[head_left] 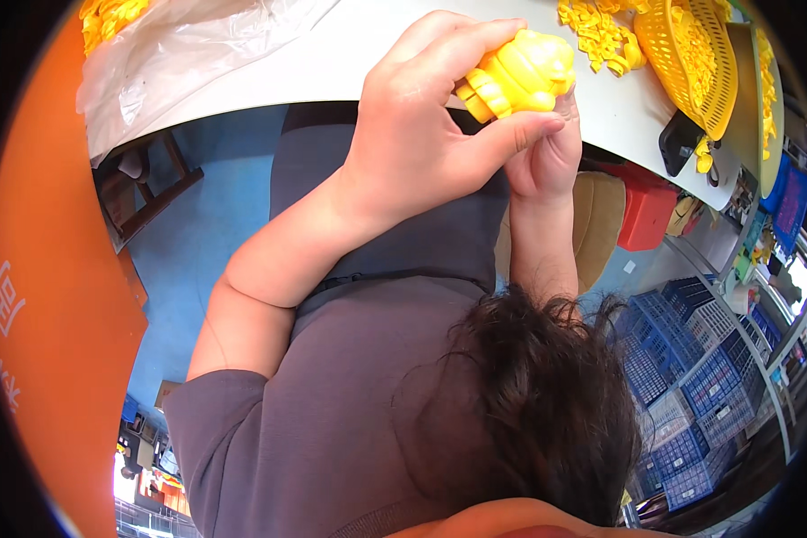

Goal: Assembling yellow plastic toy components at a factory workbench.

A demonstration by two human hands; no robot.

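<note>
A glossy yellow plastic toy (524,76), rounded with several jointed-looking segments, is held up over the near edge of the white table (323,76). My left hand (421,117) wraps around it from the left, fingers over the top and thumb along its lower side. From below right, my right hand (551,152) closes on the toy's right end. Its fingertips are partly hidden behind the toy and my left thumb.
Small yellow plastic pieces (601,36) lie beyond the toy. At the right are a yellow basket (722,103) of pieces and a black phone (680,143). Clear plastic sheeting (152,67) covers the table's left. A red stool (646,206) and stacked blue crates (663,336) stand lower right.
</note>
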